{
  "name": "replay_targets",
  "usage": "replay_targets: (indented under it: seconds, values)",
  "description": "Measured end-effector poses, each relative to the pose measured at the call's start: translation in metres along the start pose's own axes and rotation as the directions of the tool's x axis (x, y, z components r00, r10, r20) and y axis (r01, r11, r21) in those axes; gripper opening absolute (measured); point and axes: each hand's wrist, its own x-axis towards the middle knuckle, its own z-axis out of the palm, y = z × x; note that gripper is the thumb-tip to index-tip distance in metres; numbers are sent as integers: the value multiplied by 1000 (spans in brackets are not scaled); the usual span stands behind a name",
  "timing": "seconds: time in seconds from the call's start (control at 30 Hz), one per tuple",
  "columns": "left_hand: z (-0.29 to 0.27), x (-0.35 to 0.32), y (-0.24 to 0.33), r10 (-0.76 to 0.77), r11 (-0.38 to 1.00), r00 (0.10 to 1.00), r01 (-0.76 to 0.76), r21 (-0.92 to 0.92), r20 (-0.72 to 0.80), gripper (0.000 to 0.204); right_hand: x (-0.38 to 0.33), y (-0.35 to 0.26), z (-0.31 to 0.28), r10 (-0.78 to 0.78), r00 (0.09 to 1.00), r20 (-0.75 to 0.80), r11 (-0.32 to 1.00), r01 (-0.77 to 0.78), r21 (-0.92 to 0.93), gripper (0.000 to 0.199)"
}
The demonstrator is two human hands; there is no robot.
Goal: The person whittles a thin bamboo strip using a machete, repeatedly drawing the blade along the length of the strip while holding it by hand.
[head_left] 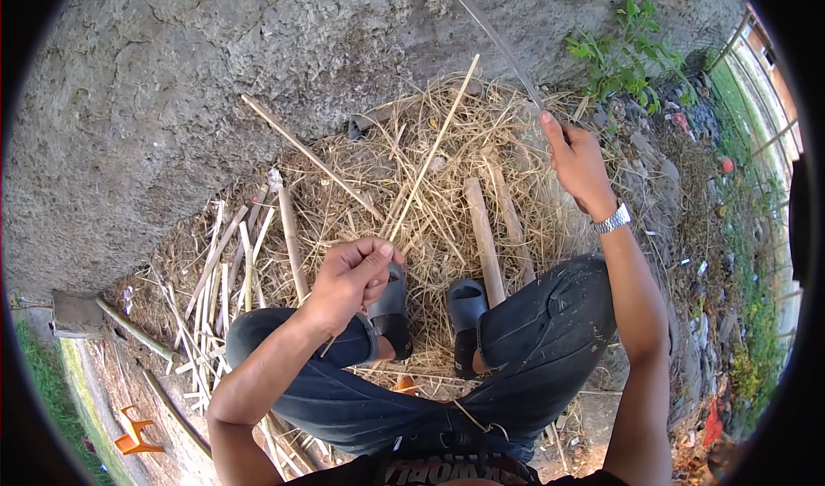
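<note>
Nearest to us are our knees (430, 374) in dark jeans, bent as we squat, with our feet in grey slippers (430, 314) on the straw. Just above the left knee, our left hand (348, 280) is curled shut, its fingers (378, 258) pinching the near end of a thin bamboo strip (430, 155). The strip is pale yellow, narrow and straight, and it runs up and away from the hand across the heap toward the wall. Our right hand (580, 164), with a metal watch (612, 220) at the wrist, is raised well apart from the left; its fingers are closed around a long thin blade (498, 43) that points up and to the left, grey and tapering to a fine tip. Under both hands lies a heap of straw and shavings (447, 168), with thicker split bamboo pieces (483, 237) lying on it. More pale slats (215, 271) are scattered on the left, on the ground at the foot of a rough grey wall (172, 82). A green plant (627, 52) grows by the wall on the right.
</note>
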Motion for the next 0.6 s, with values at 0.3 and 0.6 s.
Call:
replay_targets:
  seconds: [0.3,0.6]
  values:
    - [20,16,6,120,992,976,-112,58,-183,28,-55,-75,14,-149,940,307,950,50,309,68]
    - [17,16,-1,91,996,973,-88,22,-211,24,-80,-93,29,-444,780,441,881,469,59,63]
